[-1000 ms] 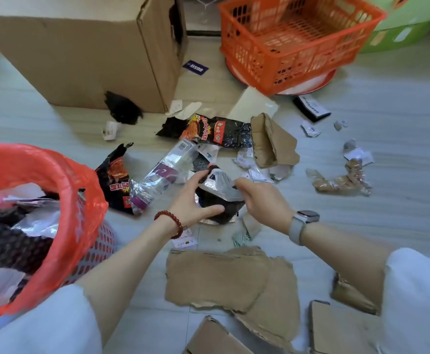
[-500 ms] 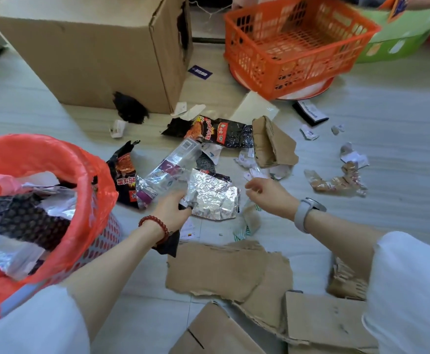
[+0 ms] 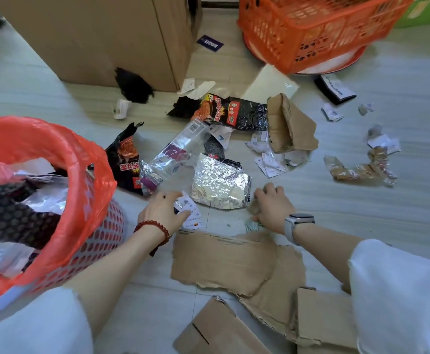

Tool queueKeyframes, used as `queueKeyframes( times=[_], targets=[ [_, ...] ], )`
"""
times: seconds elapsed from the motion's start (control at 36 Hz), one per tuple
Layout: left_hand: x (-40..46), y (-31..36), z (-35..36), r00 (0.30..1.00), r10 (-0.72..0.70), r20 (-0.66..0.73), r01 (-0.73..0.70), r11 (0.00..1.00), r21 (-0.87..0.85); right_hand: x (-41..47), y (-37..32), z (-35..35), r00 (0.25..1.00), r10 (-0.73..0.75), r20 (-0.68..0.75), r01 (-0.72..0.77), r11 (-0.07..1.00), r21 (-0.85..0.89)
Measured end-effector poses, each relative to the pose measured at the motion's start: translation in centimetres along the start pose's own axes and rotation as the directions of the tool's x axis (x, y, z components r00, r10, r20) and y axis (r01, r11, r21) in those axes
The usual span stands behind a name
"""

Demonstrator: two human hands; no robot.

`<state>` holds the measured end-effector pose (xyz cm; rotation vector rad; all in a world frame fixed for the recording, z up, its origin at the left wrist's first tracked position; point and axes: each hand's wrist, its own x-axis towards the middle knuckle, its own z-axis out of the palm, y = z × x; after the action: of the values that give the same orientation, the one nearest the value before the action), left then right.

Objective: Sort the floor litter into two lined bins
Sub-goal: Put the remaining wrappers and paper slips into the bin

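Litter lies scattered over the pale floor (image 3: 362,205). Left hand (image 3: 161,213) pinches a small white paper scrap (image 3: 187,206) between thumb and curled fingers, just beside a crumpled silver foil wrapper (image 3: 220,185). Right hand (image 3: 272,205) reaches down with fingers bent over a small brownish scrap (image 3: 253,208); whether it grips cannot be told. A white perforated bin lined with a red plastic bag (image 3: 86,159) stands at left, holding wrappers.

Red-lined bin (image 3: 91,175) left, part-filled; wrappers, cardboard strewn floor.
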<state>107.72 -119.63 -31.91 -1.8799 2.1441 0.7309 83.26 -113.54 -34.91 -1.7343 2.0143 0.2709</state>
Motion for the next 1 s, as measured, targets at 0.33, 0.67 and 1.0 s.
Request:
queueKeyframes(
  times=[0.33,0.67,1.0],
  targets=[
    [1.0,1.0,2.7,0.999,0.028,0.043,-0.030,0.997,0.065,-0.2,-0.6,-0.9,0.975,0.041,-0.220,0.027,0.955,0.294],
    [0.8,0.3,3.5,0.983,0.184,0.013,-0.184,0.967,0.178,6.2,-6.4,-1.1,0.981,-0.190,0.047,0.186,0.980,0.078],
    [1.9,-2.0,3.9,0.858,0.474,-0.199,-0.451,0.880,0.150,5.6,-4.3,-0.6,0.956,-0.285,-0.073,0.274,0.952,-0.136]
  ],
)
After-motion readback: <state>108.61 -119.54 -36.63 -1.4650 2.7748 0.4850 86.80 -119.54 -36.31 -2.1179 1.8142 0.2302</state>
